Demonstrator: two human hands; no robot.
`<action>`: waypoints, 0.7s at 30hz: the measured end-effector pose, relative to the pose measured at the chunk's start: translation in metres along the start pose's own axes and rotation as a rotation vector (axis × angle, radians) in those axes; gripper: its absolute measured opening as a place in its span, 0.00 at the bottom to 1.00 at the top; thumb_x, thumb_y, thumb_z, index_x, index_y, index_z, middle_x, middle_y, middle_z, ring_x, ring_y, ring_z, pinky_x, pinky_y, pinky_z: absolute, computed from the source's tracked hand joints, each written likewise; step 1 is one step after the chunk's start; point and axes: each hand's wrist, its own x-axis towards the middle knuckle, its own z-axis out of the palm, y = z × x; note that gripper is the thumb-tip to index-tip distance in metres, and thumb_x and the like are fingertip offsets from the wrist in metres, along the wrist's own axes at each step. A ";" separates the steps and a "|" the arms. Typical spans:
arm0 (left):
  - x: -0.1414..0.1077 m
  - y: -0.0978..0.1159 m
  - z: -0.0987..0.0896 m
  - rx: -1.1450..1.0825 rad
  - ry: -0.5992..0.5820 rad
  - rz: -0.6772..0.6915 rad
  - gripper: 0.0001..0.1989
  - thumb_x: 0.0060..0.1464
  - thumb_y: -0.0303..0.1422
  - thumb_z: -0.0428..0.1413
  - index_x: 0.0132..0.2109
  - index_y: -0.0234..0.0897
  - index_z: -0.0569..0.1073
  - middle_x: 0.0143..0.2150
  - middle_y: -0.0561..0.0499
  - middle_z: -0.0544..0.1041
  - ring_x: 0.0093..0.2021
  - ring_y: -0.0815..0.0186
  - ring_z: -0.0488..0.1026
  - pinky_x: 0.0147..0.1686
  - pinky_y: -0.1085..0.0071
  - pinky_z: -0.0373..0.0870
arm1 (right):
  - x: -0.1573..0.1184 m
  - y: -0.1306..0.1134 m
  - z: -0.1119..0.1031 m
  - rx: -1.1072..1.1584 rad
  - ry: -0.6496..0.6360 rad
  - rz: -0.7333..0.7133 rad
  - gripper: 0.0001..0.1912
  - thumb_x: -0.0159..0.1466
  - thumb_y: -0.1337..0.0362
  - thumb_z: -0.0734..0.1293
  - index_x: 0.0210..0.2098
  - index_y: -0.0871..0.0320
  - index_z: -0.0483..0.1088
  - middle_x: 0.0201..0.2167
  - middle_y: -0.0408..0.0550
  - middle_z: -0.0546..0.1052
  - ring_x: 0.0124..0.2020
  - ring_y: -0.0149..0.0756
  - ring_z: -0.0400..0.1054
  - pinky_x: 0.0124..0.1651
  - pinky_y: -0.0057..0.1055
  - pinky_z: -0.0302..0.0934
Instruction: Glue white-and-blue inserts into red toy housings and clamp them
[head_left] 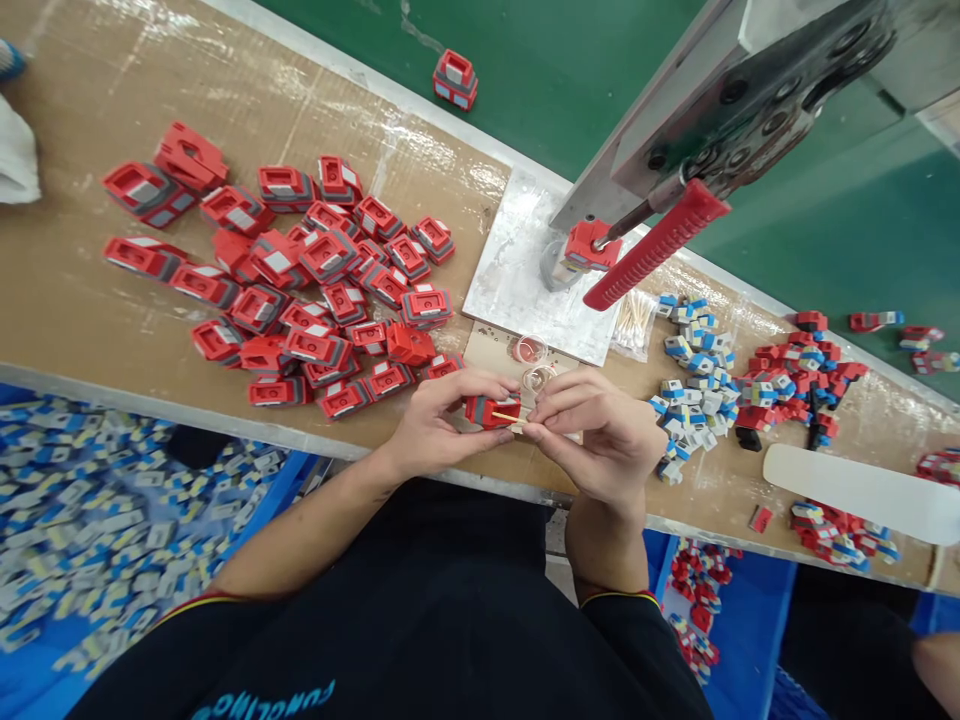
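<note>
Red toy part (491, 411) is in our left hand (439, 420), over the near side of the brown table (75, 300). From left to right, we see a blue bin (266, 500) full of small bits below the table, then a big pile of red toys (322, 260) on top. Next comes a pale metal plate (517, 270) under a clamp with a red handle (656, 245). Two little cups (530, 349) sit by the plate's near edge. To the right are cotton sticks (634, 322) in a bag, then a blue and white heap (697, 375). Green shows past the far edge.

Our left thumb and fingers press on both sides of the red part. Our right hand (600, 430) has its fingertips pinched together on a thin stick (504, 416). The stick's tip seems to touch the red part, but it is too small to be sure.

The pile is just left of our left hand. Bare brown table lies between the pile and the plate. The cups are near our right fingers, and the table's near edge runs just below both hands.
</note>
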 end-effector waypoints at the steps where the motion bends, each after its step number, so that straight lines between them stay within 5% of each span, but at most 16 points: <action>1: 0.000 0.000 0.000 0.001 0.002 0.010 0.16 0.56 0.35 0.74 0.50 0.40 0.83 0.48 0.43 0.88 0.49 0.58 0.87 0.52 0.64 0.85 | 0.000 0.000 0.000 0.007 -0.016 -0.004 0.12 0.65 0.73 0.77 0.31 0.53 0.74 0.28 0.44 0.85 0.31 0.37 0.80 0.37 0.35 0.77; 21: 0.003 0.000 0.000 0.034 0.034 0.076 0.15 0.55 0.32 0.75 0.48 0.39 0.82 0.44 0.45 0.87 0.46 0.60 0.87 0.47 0.67 0.84 | -0.003 -0.001 -0.014 -0.147 -0.010 0.007 0.12 0.63 0.75 0.78 0.31 0.52 0.76 0.28 0.43 0.84 0.33 0.38 0.80 0.37 0.36 0.77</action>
